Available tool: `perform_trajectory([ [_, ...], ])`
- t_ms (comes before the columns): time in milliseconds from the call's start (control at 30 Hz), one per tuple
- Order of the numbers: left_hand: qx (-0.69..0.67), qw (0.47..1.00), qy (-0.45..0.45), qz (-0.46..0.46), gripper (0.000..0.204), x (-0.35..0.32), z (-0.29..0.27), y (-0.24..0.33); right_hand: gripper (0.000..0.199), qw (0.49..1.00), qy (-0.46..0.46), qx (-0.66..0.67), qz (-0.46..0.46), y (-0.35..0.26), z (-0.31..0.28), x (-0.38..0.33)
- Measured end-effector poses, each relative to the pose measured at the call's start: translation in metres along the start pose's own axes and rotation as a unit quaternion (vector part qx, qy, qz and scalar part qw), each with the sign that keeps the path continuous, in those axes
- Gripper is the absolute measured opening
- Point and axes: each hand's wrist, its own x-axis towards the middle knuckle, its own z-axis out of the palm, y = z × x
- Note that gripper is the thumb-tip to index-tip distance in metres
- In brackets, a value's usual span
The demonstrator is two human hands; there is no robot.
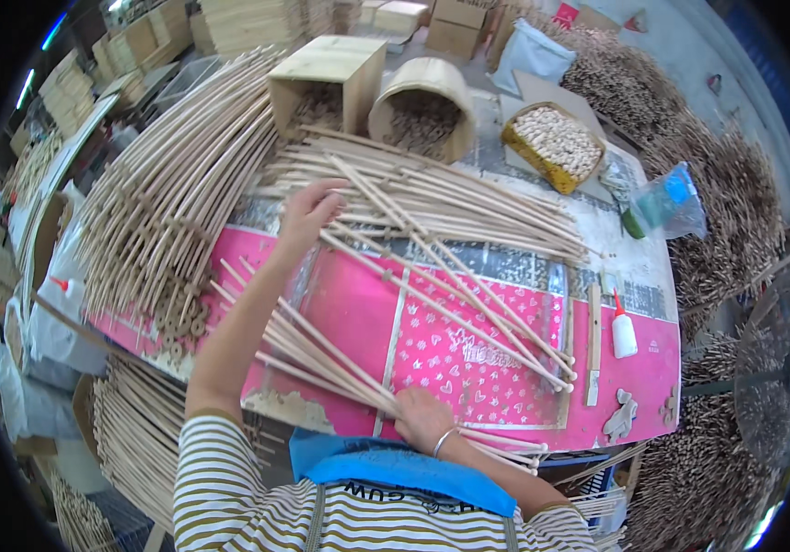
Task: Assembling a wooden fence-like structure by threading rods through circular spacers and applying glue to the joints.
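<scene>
I see my right hand closed around the near ends of a bundle of sticks at the table's near edge, the bundle fanning out leftward over the pink mat. My left hand reaches forward with fingers spread, resting on a loose pile of sticks across the middle of the table. Behind that pile stand a wooden box tipped on its side and a round tub, both holding small brown pieces I cannot identify. A yellow basket to the right holds pale rounded pieces. A glue bottle stands near the right edge beside a flat wooden strip. Long rods crowd the left side, leaving open mat only at centre right. The plastic bag contents are unclear.
</scene>
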Motion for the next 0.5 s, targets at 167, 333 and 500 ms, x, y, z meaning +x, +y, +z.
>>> perform_trajectory([
  [167,0.204,0.970,-0.058,0.123,0.024,0.134,0.066,-0.021,0.032,0.998,-0.002,0.049,-0.038,0.010,-0.003,0.002],
  [333,0.385,0.916,-0.044,0.106,0.031,0.233,0.109,-0.063,0.027,0.993,0.057,0.097,-0.036,0.040,-0.017,0.003],
  [500,0.484,0.863,-0.119,0.079,0.065,0.301,0.156,-0.100,0.022,0.987,0.061,0.141,-0.056,0.053,-0.012,0.009],
])
